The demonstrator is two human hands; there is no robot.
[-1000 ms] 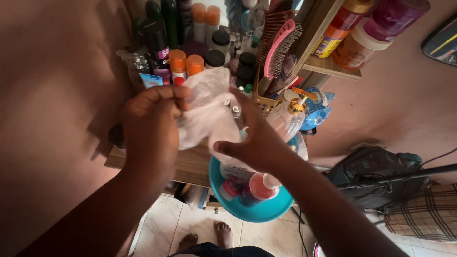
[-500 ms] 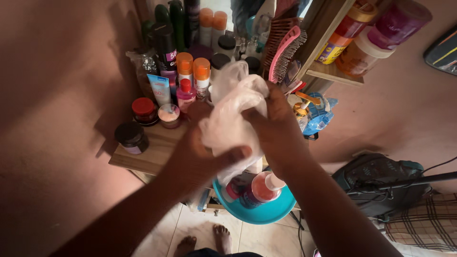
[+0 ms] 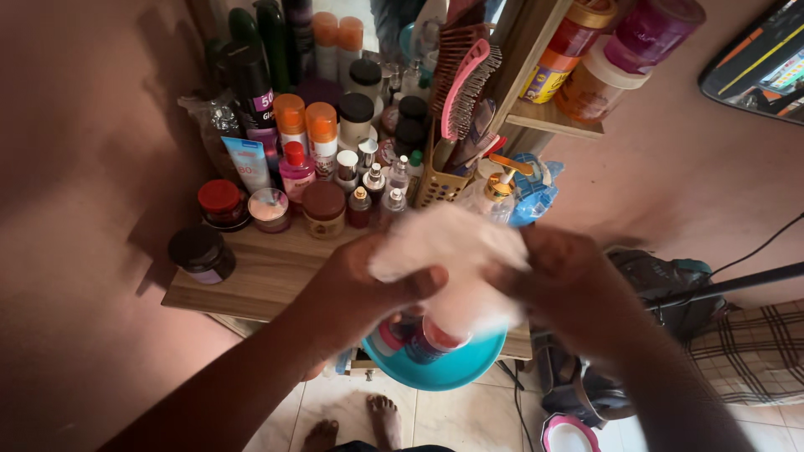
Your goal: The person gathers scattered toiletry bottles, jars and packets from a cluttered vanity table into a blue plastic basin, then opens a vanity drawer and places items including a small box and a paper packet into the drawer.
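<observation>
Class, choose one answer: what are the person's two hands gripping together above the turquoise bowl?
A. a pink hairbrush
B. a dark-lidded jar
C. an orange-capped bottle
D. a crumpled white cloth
D: the left hand and the right hand both clutch a crumpled white cloth just above the turquoise bowl, while brush, bottles and jars stay untouched on the shelf.

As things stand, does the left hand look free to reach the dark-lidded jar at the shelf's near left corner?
Probably not right away: the left hand is gripping the white cloth together with the right hand. The path to the dark-lidded jar looks unobstructed.
</observation>
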